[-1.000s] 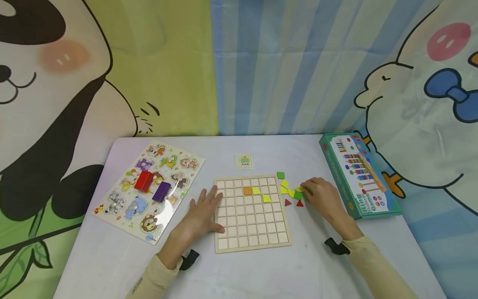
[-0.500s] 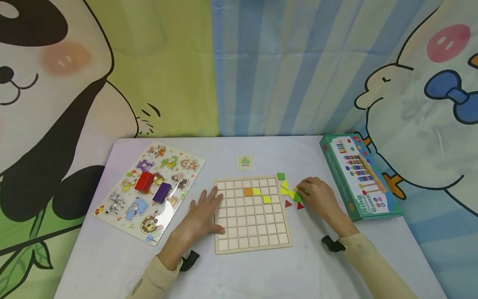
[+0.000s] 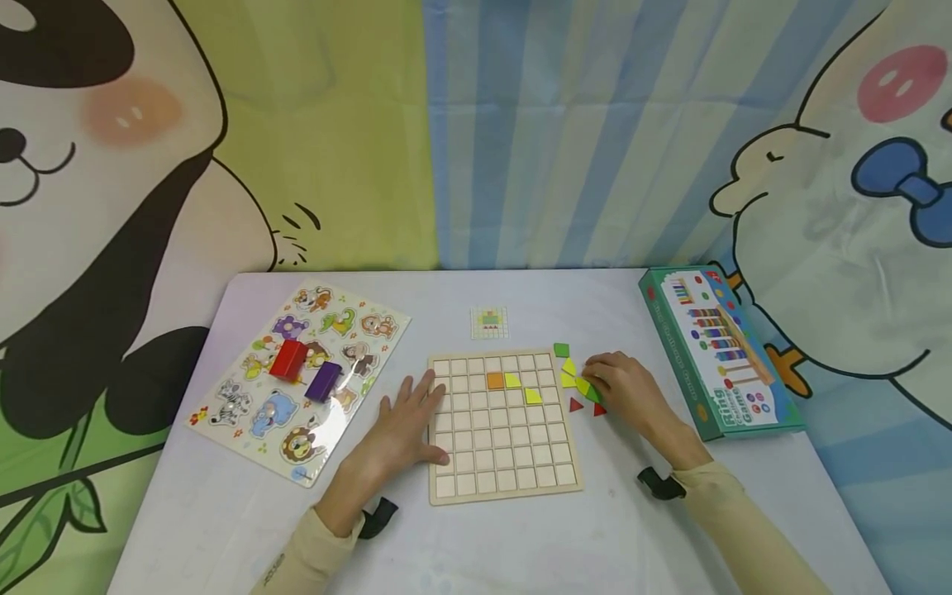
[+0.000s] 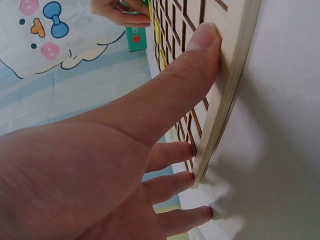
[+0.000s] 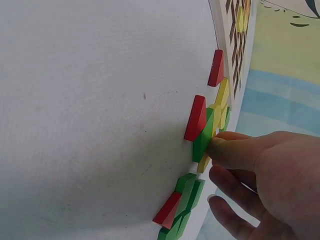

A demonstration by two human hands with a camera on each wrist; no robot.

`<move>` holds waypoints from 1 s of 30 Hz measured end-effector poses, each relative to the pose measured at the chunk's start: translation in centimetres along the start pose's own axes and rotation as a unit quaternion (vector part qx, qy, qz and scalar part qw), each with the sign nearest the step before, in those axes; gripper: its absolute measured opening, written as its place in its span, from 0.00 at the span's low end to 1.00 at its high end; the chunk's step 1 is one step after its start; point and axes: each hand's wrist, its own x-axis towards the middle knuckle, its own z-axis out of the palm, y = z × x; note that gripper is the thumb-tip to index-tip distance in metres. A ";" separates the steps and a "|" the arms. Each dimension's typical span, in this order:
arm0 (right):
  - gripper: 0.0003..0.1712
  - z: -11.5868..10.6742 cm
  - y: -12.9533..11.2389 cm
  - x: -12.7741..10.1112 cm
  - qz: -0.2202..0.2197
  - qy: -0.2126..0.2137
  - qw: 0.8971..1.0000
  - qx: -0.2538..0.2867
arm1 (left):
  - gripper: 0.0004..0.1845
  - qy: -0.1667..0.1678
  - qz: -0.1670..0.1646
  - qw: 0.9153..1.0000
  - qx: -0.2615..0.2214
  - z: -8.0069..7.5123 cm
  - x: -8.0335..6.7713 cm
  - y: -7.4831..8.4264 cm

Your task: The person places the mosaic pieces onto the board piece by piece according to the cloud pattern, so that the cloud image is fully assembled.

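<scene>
Your right hand is sliding leftward over the loose coloured pieces beside the grid board, nearing its edge. Your fingertips are now pressing on a green piece, and more pieces are disappearing beneath your palm.

The wooden grid board is viewed from above and in front by the head camera. Its left edge is seen at close range from the left wrist. Its right edge is seen close from the right wrist.
</scene>
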 end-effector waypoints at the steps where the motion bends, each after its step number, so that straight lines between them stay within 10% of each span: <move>1: 0.10 0.0 0.0 0.0 -0.003 0.004 1.000 -0.002 | 0.59 0.000 -0.001 1.000 0.000 0.0 0.0 0.0; 16: 0.14 0.0 -0.2 -0.1 0.041 -0.007 0.999 -0.033 | 0.59 0.002 0.001 1.000 0.000 0.1 0.1 -0.2; 30: 0.12 0.0 0.3 -0.3 -0.018 -0.018 0.998 -0.049 | 0.58 0.009 0.007 1.000 -0.006 0.1 -0.1 -0.2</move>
